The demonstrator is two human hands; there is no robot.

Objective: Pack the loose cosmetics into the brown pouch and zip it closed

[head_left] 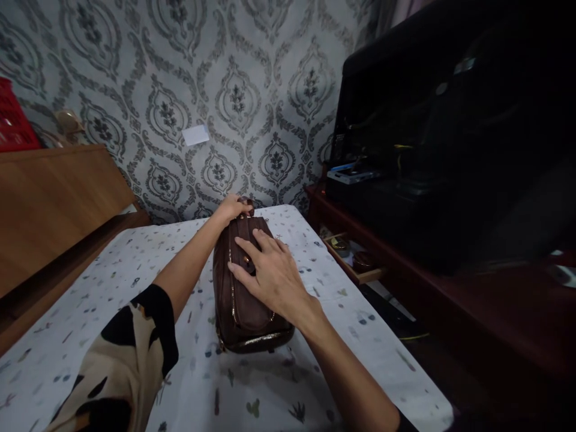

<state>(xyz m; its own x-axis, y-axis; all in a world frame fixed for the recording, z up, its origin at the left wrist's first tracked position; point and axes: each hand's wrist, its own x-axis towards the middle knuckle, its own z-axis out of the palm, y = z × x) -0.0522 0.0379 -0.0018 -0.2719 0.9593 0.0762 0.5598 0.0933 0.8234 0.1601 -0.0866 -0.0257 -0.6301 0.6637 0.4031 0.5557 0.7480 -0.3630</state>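
Observation:
A dark brown leather-look bag (220, 300) with gold-toned zippers lies on the patterned white cloth, its handle end pointing away from me. At that far end my left hand (233, 208) has its fingers curled round the bag's short handle (246, 205). My right hand (274, 270) rests on the bag's upper face, fingers spread and the thumb reaching left near a small gold-coloured clasp (246, 260). Part of the front pocket is hidden under the right palm.
The white cloth (180, 360) covers the surface under the bag. A wooden headboard-like panel (58, 198) stands left, with a red plastic basket (13, 117) above it. To the right are a large dark screen (427, 138), a reddish stand and an open drawer (371, 276).

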